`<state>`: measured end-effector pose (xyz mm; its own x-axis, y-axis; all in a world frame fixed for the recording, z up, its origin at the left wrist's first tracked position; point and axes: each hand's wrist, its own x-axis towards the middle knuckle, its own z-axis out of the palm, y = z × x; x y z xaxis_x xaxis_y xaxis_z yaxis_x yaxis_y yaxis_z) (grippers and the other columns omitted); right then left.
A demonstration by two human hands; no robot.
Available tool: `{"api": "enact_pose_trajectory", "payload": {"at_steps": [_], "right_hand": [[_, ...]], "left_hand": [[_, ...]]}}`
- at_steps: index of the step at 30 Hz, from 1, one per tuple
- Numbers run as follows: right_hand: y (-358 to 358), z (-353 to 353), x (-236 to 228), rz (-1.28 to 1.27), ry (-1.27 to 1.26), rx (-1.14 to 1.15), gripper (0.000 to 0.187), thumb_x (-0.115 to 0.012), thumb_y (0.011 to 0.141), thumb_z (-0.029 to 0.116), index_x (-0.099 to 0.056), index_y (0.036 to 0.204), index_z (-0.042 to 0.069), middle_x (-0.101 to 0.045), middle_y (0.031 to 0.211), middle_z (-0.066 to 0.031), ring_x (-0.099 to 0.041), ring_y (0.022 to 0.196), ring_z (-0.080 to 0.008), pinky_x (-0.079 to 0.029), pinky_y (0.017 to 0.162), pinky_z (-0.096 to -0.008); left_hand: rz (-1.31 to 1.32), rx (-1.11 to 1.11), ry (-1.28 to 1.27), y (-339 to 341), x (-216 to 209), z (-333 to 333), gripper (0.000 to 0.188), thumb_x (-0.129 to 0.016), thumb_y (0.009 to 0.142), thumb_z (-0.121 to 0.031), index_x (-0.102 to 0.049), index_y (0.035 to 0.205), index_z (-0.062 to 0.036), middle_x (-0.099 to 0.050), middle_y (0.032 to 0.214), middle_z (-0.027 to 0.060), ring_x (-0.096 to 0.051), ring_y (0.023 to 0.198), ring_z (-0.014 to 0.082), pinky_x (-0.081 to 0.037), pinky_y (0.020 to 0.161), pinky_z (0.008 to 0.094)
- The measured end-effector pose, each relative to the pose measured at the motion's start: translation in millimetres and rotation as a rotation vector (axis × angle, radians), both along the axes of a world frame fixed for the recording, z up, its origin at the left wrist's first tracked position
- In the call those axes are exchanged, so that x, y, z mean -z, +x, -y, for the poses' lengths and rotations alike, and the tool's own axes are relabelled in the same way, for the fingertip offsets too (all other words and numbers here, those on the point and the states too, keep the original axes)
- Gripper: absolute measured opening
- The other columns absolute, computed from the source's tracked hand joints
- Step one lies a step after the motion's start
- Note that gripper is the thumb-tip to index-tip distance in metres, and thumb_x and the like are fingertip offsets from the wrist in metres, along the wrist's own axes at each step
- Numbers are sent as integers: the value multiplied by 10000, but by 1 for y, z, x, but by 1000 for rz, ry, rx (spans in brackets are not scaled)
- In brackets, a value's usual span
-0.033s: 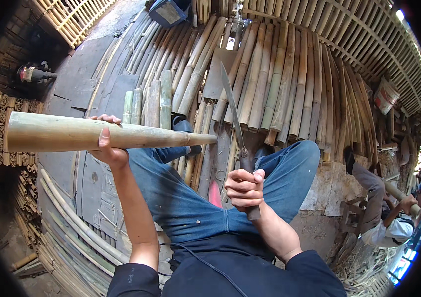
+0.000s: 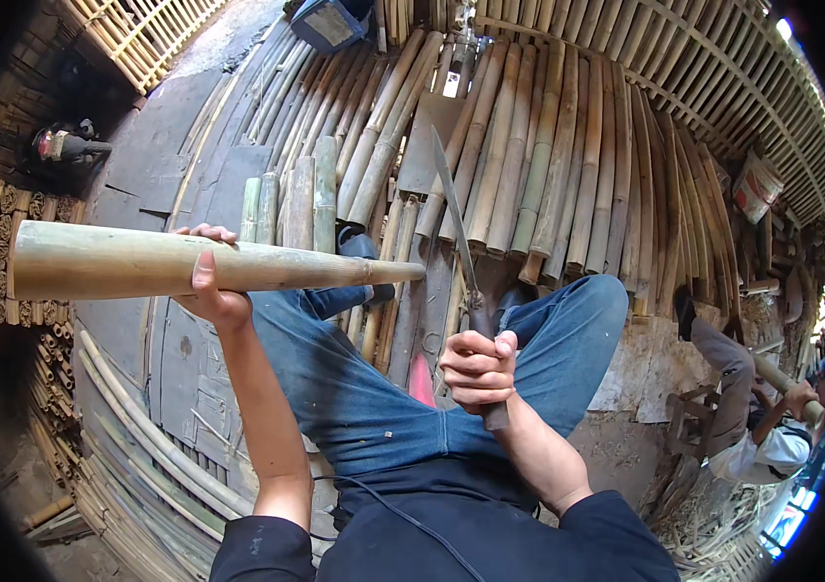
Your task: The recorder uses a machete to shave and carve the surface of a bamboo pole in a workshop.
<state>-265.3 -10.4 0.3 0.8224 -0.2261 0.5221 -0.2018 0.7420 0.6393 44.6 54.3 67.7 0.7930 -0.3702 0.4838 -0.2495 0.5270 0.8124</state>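
One pale bamboo pole (image 2: 112,260), which the left hand (image 2: 220,291) grasps; one knife (image 2: 462,238) (long-bladed, tip forward), which the right hand (image 2: 479,371) clenches.

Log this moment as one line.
left grip: holding pale yellow-green round bamboo pole | right grip: holding long grey metal knife | pole and knife: apart

A narrow gap lies open at frame centre between my bamboo pole (image 2: 286,267) and knife (image 2: 452,197); right of my right grip (image 2: 478,373), my bent knee (image 2: 582,310) stands in the way.
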Motion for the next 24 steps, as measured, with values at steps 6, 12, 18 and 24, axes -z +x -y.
{"api": "enact_pose_trajectory", "payload": {"at_steps": [6, 12, 18, 24], "right_hand": [[-1, 12, -3, -380, 152, -65, 232, -496, 876, 63, -358, 691, 82, -399, 513, 23, -392, 354, -45, -430, 343, -230], [20, 14, -2, -541, 382, -107, 218, -492, 869, 85, -382, 681, 93, -418, 516, 26, -397, 390, -72, -424, 394, -237], [25, 16, -1, -641, 423, -115, 212, -504, 870, 96, -394, 689, 90, -424, 519, 27, -395, 393, -85, -425, 412, -239], [29, 21, -7, -741, 410, -149, 213, -516, 861, 90, -410, 677, 86, -462, 516, 2, -426, 385, -86, -443, 390, -239]], "left_hand": [[-36, 59, -46, 0, -1, 2, 501, -591, 765, -124, -425, 1214, 24, -540, 975, 164, -561, 855, 255, -510, 824, 392], [-1, -16, 12, 0, 1, 2, 494, -600, 781, -212, -442, 1197, 2, -533, 947, 154, -560, 856, 253, -502, 833, 400], [1, -17, 0, 0, 2, 0, 509, -602, 777, -225, -441, 1202, 5, -538, 942, 148, -560, 854, 252, -499, 826, 386], [-27, -1, -25, 3, 3, -2, 503, -601, 767, -143, -433, 1218, 1, -537, 982, 161, -578, 868, 252, -519, 824, 379]]}}
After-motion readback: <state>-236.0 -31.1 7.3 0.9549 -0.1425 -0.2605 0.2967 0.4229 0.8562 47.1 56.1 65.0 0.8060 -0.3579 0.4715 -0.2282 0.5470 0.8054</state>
